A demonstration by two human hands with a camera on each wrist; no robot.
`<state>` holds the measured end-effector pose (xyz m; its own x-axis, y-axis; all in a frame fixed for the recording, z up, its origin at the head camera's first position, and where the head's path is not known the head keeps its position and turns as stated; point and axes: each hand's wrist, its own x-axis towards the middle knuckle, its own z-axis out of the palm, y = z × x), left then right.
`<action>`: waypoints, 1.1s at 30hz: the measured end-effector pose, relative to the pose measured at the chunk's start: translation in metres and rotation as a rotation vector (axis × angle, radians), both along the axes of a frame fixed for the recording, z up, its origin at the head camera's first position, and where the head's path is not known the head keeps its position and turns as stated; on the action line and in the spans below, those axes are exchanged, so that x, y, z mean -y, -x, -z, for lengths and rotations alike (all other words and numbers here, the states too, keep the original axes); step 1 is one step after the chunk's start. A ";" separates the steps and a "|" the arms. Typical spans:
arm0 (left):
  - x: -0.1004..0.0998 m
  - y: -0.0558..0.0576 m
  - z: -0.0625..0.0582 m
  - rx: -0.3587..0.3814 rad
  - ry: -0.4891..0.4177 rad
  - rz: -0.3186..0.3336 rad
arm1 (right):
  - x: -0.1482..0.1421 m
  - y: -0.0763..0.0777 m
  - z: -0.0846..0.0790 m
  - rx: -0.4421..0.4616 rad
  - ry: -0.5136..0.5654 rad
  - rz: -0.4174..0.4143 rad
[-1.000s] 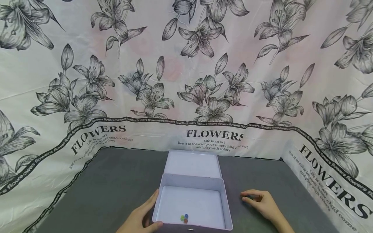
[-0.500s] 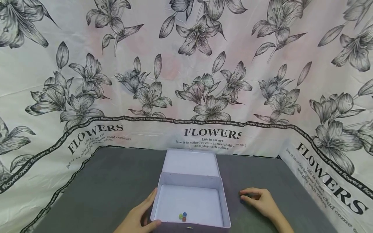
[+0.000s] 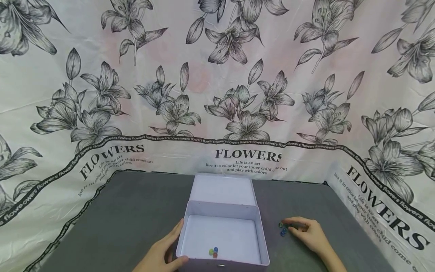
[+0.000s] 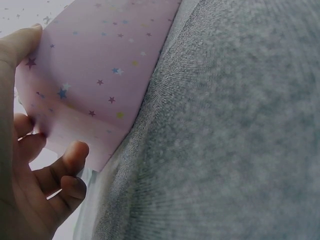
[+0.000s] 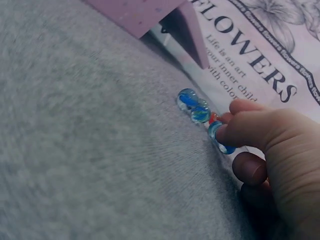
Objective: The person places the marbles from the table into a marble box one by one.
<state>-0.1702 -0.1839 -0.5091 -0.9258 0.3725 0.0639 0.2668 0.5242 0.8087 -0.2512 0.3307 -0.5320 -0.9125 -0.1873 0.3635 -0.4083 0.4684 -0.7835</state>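
Right hand rightward, marbles in box

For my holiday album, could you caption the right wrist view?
Right hand beside colorful marbles on gray cloth, pink box beyond.

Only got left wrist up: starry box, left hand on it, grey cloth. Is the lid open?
Observer: Yes, head view shows the lid folded open behind the box.
Operator: Anything inside?
Observer: Green marble, blue marble and reddish marble, clustered near the front wall.
Operator: And the right hand?
Observer: Right hand is outside, right of the box, at more marbles; can't tell if it grips one.
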 end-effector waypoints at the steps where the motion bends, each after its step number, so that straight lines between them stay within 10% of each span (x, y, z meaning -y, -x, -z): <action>1: 0.000 0.000 0.000 -0.004 0.000 0.000 | 0.000 0.000 -0.001 0.000 -0.009 0.012; 25: 0.001 0.001 0.002 -0.012 -0.004 -0.005 | 0.006 0.000 0.002 -0.079 -0.124 0.119; 33: 0.001 0.001 0.003 0.000 -0.010 -0.005 | 0.006 0.000 0.001 0.030 -0.055 0.136</action>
<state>-0.1715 -0.1845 -0.5117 -0.9276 0.3675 0.0674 0.2640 0.5171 0.8142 -0.2510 0.3250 -0.5334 -0.9412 -0.0796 0.3284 -0.3147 0.5603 -0.7662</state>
